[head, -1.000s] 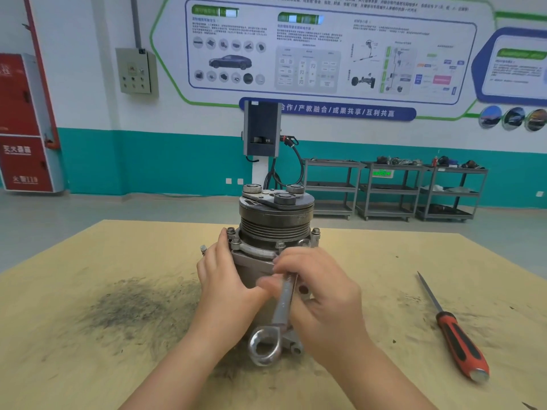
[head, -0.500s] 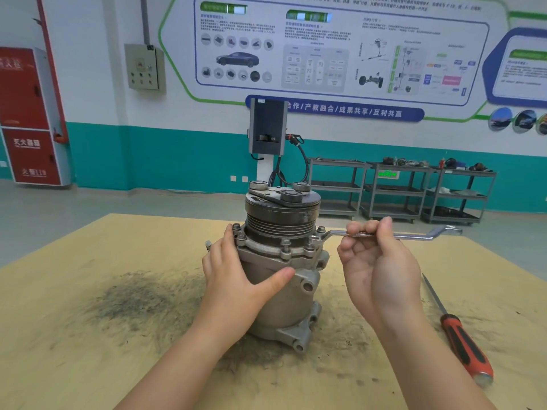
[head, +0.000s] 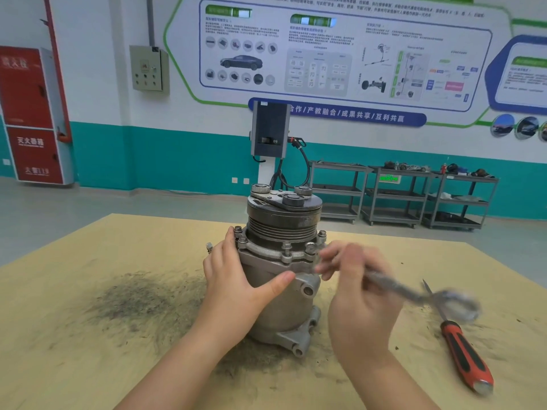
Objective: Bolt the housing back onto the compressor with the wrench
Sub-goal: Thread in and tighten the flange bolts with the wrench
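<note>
Workshop walls with teal paint and printed posters stand behind a tan bench (head: 88,335) smudged with dark grime. On it the compressor (head: 281,279) sits upright on its rear end, pulley uppermost, so the ring of flange bolts (head: 286,247) holding the housing faces up within reach. The left hand (head: 236,279) wraps the left side of the body, thumb laid across the front, probably to keep it from turning under torque. The right hand (head: 359,294) has its grip curled around the wrench (head: 414,294), whose shaft is blurred; its near end lies close to a bolt on the right of the flange, though whether it is seated cannot be told. A red-handled screwdriver (head: 464,353) lies apart on the bench, to the right.
</note>
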